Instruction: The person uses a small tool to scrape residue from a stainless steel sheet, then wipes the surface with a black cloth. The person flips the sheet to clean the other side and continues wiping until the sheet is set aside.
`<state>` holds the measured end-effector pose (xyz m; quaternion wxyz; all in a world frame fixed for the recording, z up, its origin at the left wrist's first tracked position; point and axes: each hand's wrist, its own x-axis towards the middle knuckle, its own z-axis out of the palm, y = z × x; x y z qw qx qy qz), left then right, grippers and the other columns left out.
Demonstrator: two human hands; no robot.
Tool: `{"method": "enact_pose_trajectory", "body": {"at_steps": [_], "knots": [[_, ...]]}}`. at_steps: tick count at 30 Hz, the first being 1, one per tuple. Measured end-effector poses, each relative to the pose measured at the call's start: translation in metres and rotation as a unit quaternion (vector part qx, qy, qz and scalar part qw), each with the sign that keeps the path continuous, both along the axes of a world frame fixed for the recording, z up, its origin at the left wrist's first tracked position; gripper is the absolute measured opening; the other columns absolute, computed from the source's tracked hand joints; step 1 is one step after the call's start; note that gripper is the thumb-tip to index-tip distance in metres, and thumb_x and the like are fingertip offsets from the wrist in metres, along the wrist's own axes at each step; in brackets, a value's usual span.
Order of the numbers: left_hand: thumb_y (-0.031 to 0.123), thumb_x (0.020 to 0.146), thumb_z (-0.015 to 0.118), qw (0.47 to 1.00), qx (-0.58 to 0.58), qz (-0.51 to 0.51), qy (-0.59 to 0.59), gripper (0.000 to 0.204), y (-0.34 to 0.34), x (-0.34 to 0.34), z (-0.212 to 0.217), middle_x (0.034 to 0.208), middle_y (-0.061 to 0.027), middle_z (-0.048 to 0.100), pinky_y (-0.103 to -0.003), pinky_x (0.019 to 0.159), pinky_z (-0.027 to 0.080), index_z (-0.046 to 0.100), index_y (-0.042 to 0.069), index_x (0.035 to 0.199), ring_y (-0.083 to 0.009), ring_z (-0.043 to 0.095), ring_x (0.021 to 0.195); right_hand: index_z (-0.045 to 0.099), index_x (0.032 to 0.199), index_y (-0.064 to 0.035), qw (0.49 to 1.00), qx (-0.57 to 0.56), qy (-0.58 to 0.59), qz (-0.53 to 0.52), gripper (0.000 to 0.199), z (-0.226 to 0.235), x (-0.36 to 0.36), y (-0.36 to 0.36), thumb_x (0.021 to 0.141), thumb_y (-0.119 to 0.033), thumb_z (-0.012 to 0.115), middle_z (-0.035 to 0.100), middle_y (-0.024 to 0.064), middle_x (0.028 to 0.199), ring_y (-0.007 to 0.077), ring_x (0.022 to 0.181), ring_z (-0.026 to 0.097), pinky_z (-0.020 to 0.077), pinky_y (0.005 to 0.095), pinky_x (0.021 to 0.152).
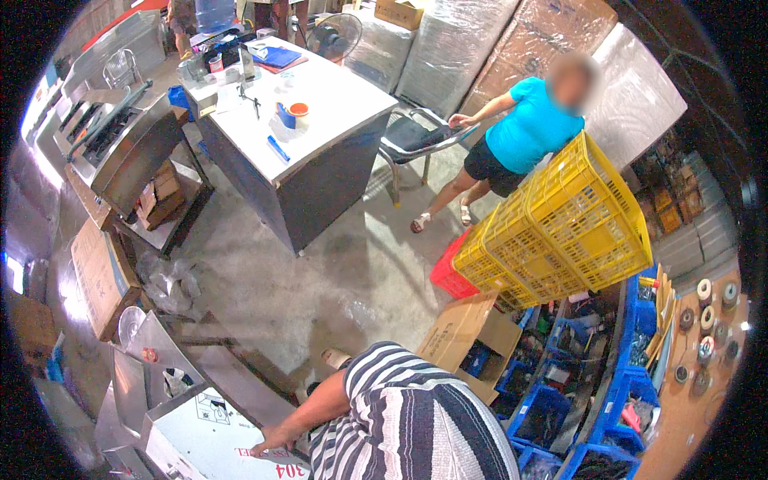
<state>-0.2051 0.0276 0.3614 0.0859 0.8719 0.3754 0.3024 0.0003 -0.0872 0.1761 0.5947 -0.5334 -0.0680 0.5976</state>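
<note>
My right arm reaches left from a black-and-white striped sleeve at the bottom of the head view. My right hand (pixel 276 441) rests on a white-covered flat panel (pixel 188 436) with red print and a small black drawing. Its fingers point down toward the surface, partly stretched out, and nothing shows in them. My left hand is out of sight. Metal sheet parts (pixel 132 384) stand beside the panel, with a clear round disc (pixel 131 326) above them. A sandalled foot (pixel 336 358) shows on the floor past the sleeve.
Stacked yellow crates (pixel 560 224) stand right over a red crate (pixel 450 268). An opened carton (pixel 460 328) and blue parts bins (pixel 544 408) are nearer. A person in a blue shirt (pixel 524 120) stands behind the crates. A white-topped desk (pixel 328 104) stands ahead, a metal cart (pixel 140 152) left.
</note>
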Motion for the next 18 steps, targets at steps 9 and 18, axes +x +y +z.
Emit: {"method": "enact_pose_trajectory", "body": {"at_steps": [9,18], "knots": [[0.050,0.089,0.080,0.999,-0.001,0.031,0.010,0.063,0.025,-0.010,0.003,0.097,-0.0202,0.060,-0.050,0.078,0.050,0.060,-0.005,0.111,-0.0365,0.058,0.085,0.059,0.139,-0.0148,0.998,-0.030,-0.036,-0.036,0.076,-0.005,-0.012,0.023,0.085,-0.067,0.072,0.066,0.0140,0.125,0.0286,0.107,0.069,0.0595,0.0454,0.063],[0.037,0.090,0.081,0.991,-0.083,0.030,0.102,0.056,0.090,-0.029,0.015,0.111,-0.0254,0.062,-0.052,0.091,0.050,0.062,-0.007,0.120,-0.0401,0.062,0.095,0.061,0.139,-0.0115,0.996,-0.047,-0.069,-0.025,0.074,0.019,-0.012,0.034,0.086,-0.062,0.074,0.070,0.0142,0.115,0.0271,0.096,0.072,0.0589,0.0421,0.061]]}}
